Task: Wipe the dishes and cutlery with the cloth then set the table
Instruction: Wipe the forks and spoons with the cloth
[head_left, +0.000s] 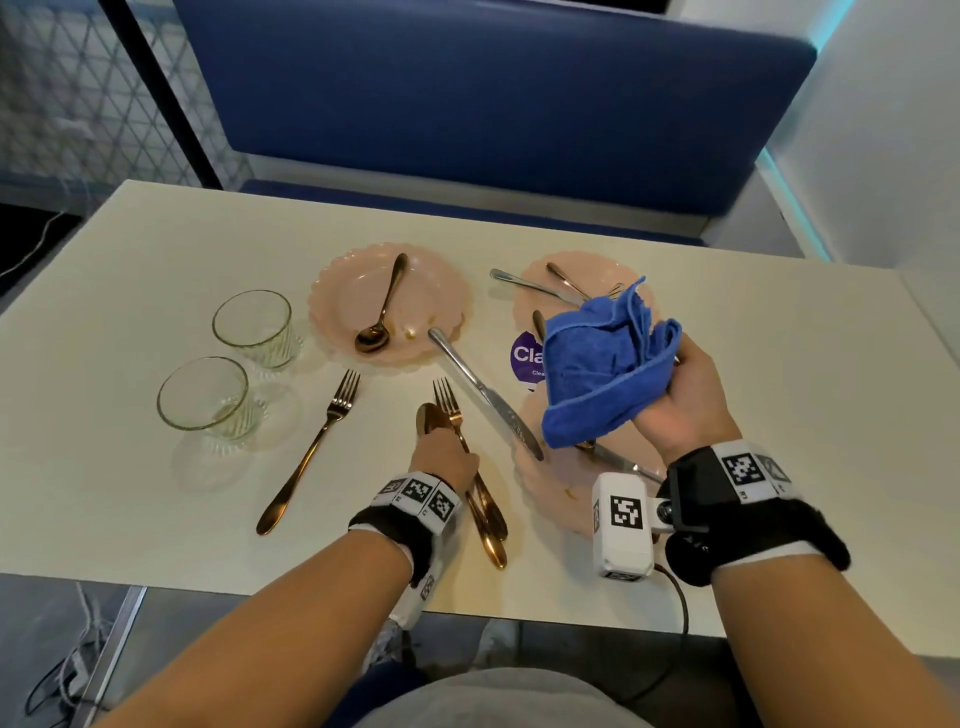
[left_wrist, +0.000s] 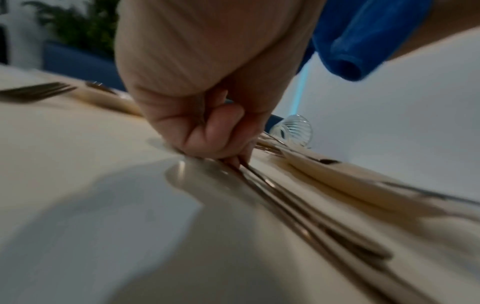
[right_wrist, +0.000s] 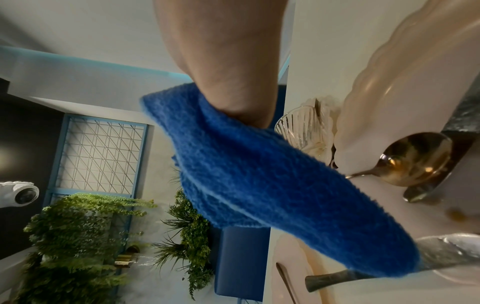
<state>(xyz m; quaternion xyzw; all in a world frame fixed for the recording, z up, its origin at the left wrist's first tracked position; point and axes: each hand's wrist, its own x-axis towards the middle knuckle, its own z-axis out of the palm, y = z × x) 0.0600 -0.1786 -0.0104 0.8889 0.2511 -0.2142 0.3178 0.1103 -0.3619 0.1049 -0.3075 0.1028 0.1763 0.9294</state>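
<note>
My left hand (head_left: 450, 460) is low on the table, its fingers curled round a bundle of gold cutlery (head_left: 485, 512): a spoon and a fork, whose heads stick out past the knuckles. In the left wrist view the fingertips (left_wrist: 228, 152) pinch the handles against the tabletop. My right hand (head_left: 680, 400) holds a bunched blue cloth (head_left: 602, 374) up above the near pink plate (head_left: 550, 493), which carries a spoon (right_wrist: 413, 160) and a silver knife. Another silver knife (head_left: 483, 397) lies slanted from the far left plate (head_left: 343, 296) towards the near one.
Two ribbed glasses (head_left: 253, 325) (head_left: 205, 397) stand at the left. A lone gold fork (head_left: 311, 452) lies beside them. The far right pink plate (head_left: 587, 267) holds more cutlery. A purple sticker (head_left: 524, 358) sits mid-table. A blue bench (head_left: 493, 104) runs behind the table.
</note>
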